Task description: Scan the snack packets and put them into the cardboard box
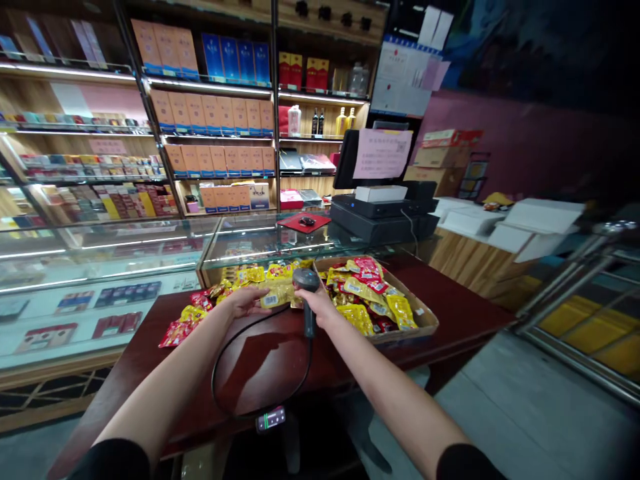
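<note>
My right hand (320, 305) is wrapped round a dark handheld barcode scanner (309, 323), its head up and its black cable (214, 380) looping over the table. My left hand (246, 301) pinches a yellow snack packet (278, 294) by its left end, with a barcode label facing me. The packet sits just left of the scanner's head. Behind and left of my hands lies a pile of red and yellow packets (180, 330). To the right, a shallow cardboard box (425, 325) holds many more such packets.
The dark red table (250, 380) meets a glass display counter (240, 247) at its far side. A monitor (345, 160) stands over a black cash drawer (380, 223). A lit phone (271, 419) is at the table's near edge. A metal railing (565, 293) runs at the right.
</note>
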A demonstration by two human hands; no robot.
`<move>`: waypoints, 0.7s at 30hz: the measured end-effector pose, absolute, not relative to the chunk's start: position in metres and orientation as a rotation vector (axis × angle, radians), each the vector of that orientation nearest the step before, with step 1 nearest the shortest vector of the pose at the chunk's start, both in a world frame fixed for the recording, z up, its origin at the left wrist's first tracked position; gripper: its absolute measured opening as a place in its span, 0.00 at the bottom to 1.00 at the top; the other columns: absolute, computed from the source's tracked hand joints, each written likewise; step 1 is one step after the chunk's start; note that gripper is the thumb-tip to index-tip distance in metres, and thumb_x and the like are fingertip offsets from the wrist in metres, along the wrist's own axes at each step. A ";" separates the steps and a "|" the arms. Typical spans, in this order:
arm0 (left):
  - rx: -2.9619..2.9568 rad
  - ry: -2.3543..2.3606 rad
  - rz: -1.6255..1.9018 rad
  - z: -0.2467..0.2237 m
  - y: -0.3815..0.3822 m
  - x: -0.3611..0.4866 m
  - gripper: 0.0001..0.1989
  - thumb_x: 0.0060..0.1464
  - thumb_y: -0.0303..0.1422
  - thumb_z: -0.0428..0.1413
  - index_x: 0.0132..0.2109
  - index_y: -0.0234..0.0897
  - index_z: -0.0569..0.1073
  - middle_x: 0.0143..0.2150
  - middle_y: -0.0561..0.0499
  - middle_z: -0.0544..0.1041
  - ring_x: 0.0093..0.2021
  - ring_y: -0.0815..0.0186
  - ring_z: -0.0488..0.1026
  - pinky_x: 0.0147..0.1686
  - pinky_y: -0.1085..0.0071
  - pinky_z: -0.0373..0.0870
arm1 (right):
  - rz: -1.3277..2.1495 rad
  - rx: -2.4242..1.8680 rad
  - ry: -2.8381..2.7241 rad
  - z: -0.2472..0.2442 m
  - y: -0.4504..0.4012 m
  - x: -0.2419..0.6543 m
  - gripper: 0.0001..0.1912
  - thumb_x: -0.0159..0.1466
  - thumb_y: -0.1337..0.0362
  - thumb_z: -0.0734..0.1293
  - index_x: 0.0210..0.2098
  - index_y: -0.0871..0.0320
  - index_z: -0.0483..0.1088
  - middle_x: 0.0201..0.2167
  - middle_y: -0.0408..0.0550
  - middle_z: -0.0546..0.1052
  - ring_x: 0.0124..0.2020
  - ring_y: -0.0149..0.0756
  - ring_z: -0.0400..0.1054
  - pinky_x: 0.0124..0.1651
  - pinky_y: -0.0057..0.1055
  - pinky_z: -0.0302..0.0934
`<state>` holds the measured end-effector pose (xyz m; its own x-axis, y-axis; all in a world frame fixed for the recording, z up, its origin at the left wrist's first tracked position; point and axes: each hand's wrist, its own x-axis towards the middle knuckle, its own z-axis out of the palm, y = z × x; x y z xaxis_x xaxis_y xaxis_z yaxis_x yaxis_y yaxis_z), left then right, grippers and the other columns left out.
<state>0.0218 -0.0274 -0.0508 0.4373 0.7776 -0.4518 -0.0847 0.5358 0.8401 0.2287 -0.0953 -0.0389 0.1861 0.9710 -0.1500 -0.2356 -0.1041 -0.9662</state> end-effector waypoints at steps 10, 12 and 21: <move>0.983 0.821 0.497 -0.013 -0.023 0.156 0.09 0.53 0.21 0.57 0.43 0.30 0.72 0.38 0.44 0.79 0.36 0.64 0.78 0.41 0.59 0.79 | 1.087 -1.259 -0.690 -0.008 -0.124 0.347 0.12 0.46 0.69 0.71 0.32 0.60 0.75 0.32 0.46 0.78 0.30 0.32 0.70 0.30 0.27 0.65; 1.041 0.782 0.439 -0.011 -0.028 0.185 0.11 0.52 0.21 0.59 0.43 0.31 0.73 0.39 0.44 0.79 0.37 0.63 0.78 0.40 0.60 0.79 | 1.013 -1.266 -0.667 -0.010 -0.137 0.369 0.13 0.45 0.69 0.71 0.32 0.61 0.75 0.32 0.46 0.79 0.31 0.32 0.70 0.31 0.26 0.65; 1.178 0.776 0.339 -0.021 -0.036 0.226 0.19 0.47 0.28 0.64 0.48 0.34 0.75 0.46 0.42 0.78 0.44 0.57 0.77 0.36 0.56 0.79 | 0.907 -1.331 -0.562 -0.007 -0.165 0.408 0.18 0.46 0.67 0.71 0.37 0.62 0.74 0.23 0.48 0.78 0.24 0.39 0.72 0.28 0.32 0.66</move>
